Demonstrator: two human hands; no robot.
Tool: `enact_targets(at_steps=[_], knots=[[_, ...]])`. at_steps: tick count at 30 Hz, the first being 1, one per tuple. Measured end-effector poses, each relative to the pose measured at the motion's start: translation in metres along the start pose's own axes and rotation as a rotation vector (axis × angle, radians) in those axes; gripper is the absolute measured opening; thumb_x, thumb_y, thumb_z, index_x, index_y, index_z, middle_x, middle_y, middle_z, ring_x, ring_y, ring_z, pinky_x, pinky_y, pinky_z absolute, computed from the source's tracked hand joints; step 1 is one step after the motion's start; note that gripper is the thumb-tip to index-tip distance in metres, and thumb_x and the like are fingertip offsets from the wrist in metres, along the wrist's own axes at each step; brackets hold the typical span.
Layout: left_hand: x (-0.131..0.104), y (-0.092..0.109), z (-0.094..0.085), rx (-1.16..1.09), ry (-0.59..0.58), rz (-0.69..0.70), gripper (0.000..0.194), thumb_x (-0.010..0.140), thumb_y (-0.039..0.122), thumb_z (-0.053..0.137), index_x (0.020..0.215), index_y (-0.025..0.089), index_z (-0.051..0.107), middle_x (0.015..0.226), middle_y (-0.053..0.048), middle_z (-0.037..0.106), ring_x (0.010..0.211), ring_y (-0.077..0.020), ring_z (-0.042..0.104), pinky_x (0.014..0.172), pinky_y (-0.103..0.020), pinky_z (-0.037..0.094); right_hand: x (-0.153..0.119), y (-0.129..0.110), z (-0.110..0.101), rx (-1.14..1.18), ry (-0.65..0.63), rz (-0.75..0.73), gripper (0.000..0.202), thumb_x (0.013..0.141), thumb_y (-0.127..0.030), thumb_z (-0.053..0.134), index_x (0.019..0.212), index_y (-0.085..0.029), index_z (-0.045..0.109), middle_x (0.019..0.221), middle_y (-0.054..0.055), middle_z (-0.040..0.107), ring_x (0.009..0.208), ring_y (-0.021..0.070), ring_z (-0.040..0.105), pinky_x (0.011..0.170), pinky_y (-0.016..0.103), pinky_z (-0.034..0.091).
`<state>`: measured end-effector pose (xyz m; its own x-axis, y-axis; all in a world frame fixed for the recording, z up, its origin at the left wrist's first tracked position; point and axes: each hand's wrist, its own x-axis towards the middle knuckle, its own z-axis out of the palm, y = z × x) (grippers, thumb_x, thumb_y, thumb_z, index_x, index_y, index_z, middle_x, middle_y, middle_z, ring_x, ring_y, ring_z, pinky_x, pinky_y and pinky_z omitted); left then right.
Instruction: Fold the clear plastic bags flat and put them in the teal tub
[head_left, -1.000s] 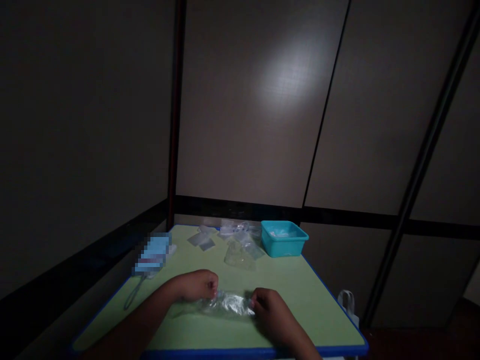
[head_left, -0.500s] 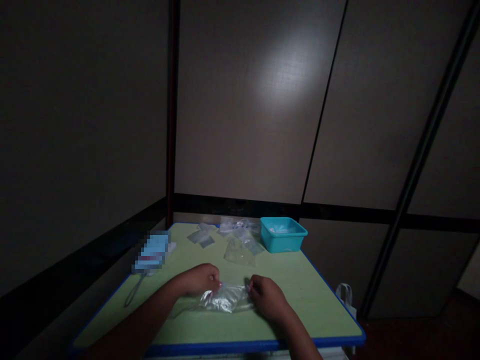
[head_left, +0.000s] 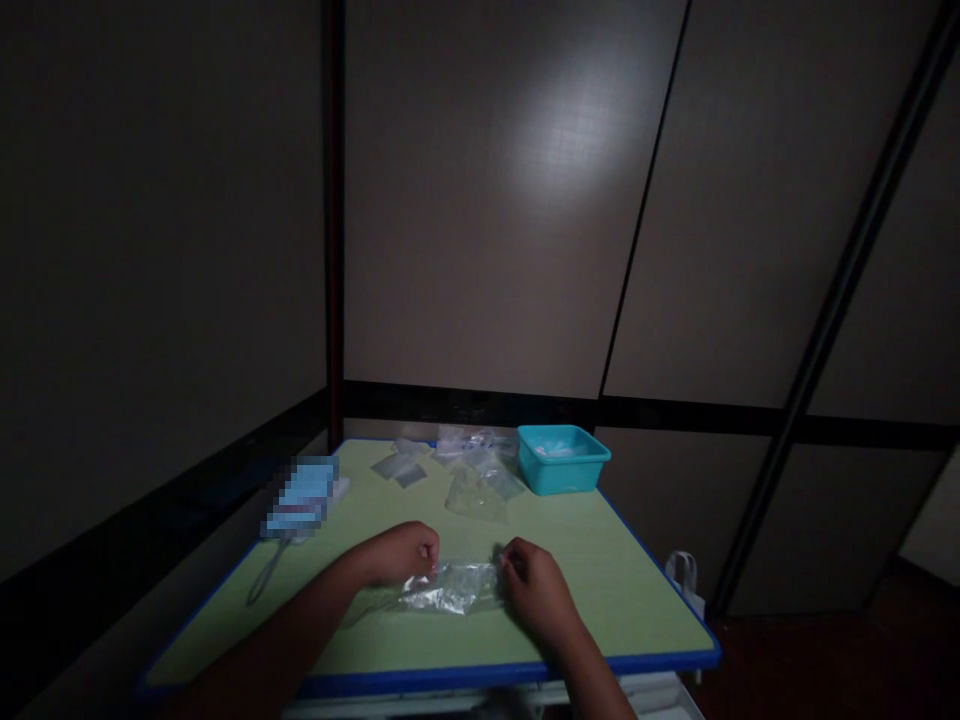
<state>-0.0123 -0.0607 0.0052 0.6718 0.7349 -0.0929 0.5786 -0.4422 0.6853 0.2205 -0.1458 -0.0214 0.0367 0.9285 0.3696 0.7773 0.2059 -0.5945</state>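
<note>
A clear plastic bag (head_left: pixel 450 588) stretches between my two hands, low over the near half of the green table (head_left: pixel 600 610). My left hand (head_left: pixel 405 553) pinches its left upper edge, fingers closed. At the opposite end, my right hand (head_left: pixel 534 578) has thumb and fingers pressed together on the bag's right corner. The bag is crinkled and shiny in the middle. Beyond my hands lies another clear plastic bag (head_left: pixel 476 495), flat on the table.
A turquoise basket (head_left: pixel 564 470) with clear plastic inside stands at the back right. Small clear packets (head_left: pixel 401 465) lie at the back left. A blurred-out blue item (head_left: pixel 304 495) with a strap loop sits on the left edge. A white bag (head_left: pixel 684 580) hangs at the right side.
The view has shifted slightly. Both hands keep their pinch on the bag, and its upper edge looks a little straighter between them.
</note>
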Motion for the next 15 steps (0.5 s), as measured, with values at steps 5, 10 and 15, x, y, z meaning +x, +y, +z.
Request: enact_targets(at_steps=[5, 10, 15], knots=[[-0.0002, -0.0006, -0.0009, 0.040, 0.018, 0.004, 0.017, 0.062, 0.019, 0.048, 0.069, 0.017, 0.063, 0.070, 0.001, 0.068, 0.066, -0.0146, 0.059, 0.057, -0.021, 0.040, -0.0017, -0.0032, -0.0005, -0.054, 0.009, -0.012, 0.016, 0.080, -0.017, 0.041, 0.084, -0.021, 0.057, 0.074, 0.002, 0.063, 0.067, 0.0137, 0.055, 0.057, 0.020, 0.031], [-0.0033, 0.0043, -0.0024, 0.091, 0.061, 0.014, 0.015, 0.063, 0.017, 0.047, 0.067, 0.017, 0.062, 0.072, 0.000, 0.068, 0.069, -0.0153, 0.059, 0.059, -0.022, 0.040, -0.0015, -0.0066, -0.0029, -0.112, 0.002, -0.030, 0.015, 0.079, -0.015, 0.041, 0.080, -0.020, 0.056, 0.075, 0.002, 0.063, 0.068, 0.0135, 0.055, 0.058, 0.020, 0.030], [-0.0044, 0.0065, -0.0023, 0.136, 0.104, 0.017, 0.015, 0.065, 0.019, 0.047, 0.068, 0.017, 0.061, 0.074, -0.001, 0.066, 0.073, -0.0168, 0.059, 0.061, -0.023, 0.039, -0.0004, -0.0065, -0.0041, -0.069, -0.011, 0.004, 0.017, 0.083, -0.020, 0.039, 0.079, -0.019, 0.056, 0.074, 0.004, 0.063, 0.068, 0.0144, 0.055, 0.059, 0.020, 0.032]])
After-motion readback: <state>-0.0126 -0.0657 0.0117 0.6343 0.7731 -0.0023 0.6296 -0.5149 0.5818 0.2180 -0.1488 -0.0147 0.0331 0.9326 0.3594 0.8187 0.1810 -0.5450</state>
